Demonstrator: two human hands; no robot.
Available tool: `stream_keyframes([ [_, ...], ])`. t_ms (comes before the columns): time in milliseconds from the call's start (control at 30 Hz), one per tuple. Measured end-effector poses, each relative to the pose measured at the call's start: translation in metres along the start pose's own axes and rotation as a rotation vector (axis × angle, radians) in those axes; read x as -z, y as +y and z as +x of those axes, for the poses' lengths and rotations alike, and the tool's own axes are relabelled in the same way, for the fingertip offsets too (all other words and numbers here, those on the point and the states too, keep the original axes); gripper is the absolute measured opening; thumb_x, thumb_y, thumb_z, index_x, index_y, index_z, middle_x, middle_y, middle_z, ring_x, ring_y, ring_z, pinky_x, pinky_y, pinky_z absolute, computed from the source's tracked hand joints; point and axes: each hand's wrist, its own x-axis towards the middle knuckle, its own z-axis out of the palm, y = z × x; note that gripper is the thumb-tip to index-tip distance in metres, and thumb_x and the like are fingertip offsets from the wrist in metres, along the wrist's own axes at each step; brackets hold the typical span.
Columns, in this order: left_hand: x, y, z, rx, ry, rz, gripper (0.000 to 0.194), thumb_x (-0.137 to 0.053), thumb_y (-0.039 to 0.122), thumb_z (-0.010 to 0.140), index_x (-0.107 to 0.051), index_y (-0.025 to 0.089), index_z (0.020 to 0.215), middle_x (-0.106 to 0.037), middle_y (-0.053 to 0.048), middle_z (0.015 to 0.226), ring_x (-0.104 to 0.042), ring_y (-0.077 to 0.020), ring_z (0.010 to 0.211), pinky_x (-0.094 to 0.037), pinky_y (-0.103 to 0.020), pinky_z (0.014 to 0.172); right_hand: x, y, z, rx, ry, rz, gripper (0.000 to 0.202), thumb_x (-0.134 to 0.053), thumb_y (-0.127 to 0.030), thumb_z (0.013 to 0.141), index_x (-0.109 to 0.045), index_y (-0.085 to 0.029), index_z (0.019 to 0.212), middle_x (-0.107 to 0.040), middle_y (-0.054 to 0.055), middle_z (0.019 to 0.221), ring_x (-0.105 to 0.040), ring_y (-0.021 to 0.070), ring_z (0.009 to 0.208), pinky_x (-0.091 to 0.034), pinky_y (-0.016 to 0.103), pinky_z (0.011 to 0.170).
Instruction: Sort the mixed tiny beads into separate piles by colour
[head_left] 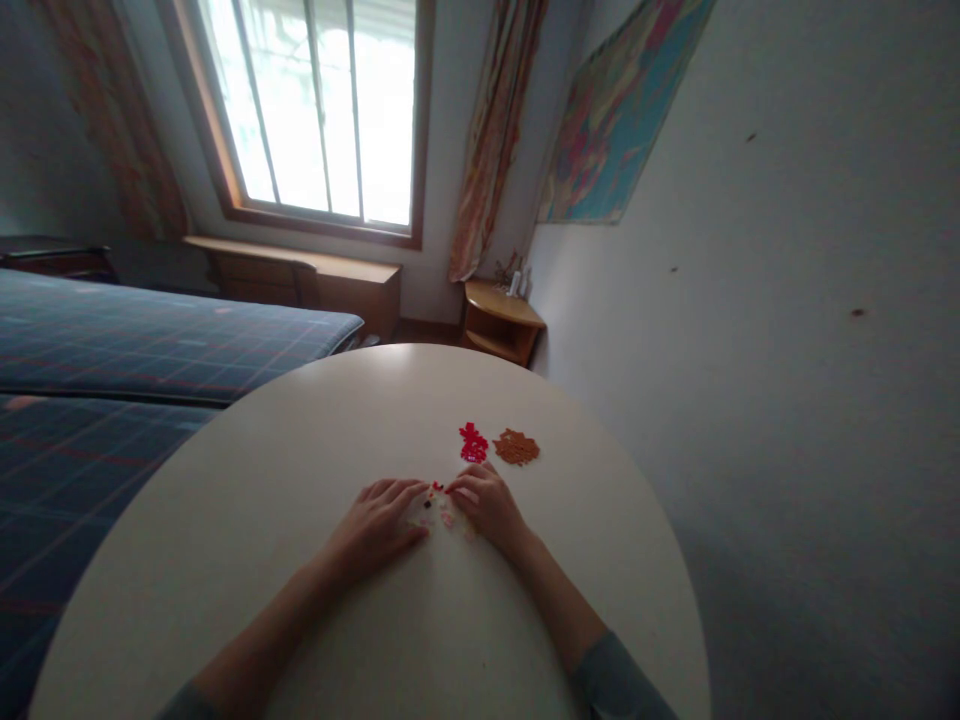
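**Left hand (386, 520) and right hand (482, 500) flanking small loose pieces (448, 519)**

Person is resting both forearms on a round white table (360, 410). Left hand is lying palm down, fingers loosely extended, thumb spread well away from them; no grip showing. Right hand is bending its fingers, tips reaching just beside a red bit (438, 486); cannot tell if it is pinching anything. Loose pieces are lying between the hands: pale and pink ones, plus a black piece (428, 504) near the left fingertips. Shapes too small to tell. Beyond the right hand, a red pile (473, 443) is sitting just left of a brown pile (517, 447). A plaid mattress (165, 335) is standing at left, beyond the table edge.
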Motion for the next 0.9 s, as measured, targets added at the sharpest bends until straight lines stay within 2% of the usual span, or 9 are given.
stream_keyframes([
  [200, 0.001, 0.002, -0.001, -0.005, 0.009, -0.003, 0.044, -0.052, 0.035, 0.077, -0.044, 0.027, 0.120, -0.054, -0.003, 0.119, -0.047, -0.0228, 0.107, -0.035, -0.039, 0.092, 0.002, 0.001, 0.001, -0.123, 0.113, -0.005, 0.008, -0.059, -0.017, 0.076, -0.065, -0.020, 0.075, -0.060, 0.003, 0.079, -0.051, 0.0163, 0.082, -0.040, 0.028, 0.076],
  [633, 0.003, 0.003, 0.000, 0.018, -0.016, 0.010, 0.043, -0.053, 0.032, 0.076, -0.044, 0.026, 0.118, -0.054, -0.003, 0.120, -0.046, -0.0226, 0.107, -0.035, -0.039, 0.092, 0.009, 0.022, 0.001, -0.305, 0.164, -0.193, 0.011, -0.052, -0.020, 0.077, -0.063, -0.017, 0.074, -0.059, 0.007, 0.082, -0.049, 0.0212, 0.083, -0.038, 0.035, 0.079],
  [900, 0.001, 0.000, 0.000, 0.008, -0.011, 0.010, 0.044, -0.053, 0.034, 0.077, -0.044, 0.027, 0.119, -0.053, -0.002, 0.120, -0.047, -0.0229, 0.107, -0.036, -0.039, 0.091, 0.006, 0.035, 0.000, -0.355, 0.242, -0.188, 0.011, -0.050, -0.018, 0.073, -0.059, -0.018, 0.067, -0.055, 0.005, 0.074, -0.051, 0.0170, 0.071, -0.042, 0.029, 0.070],
])
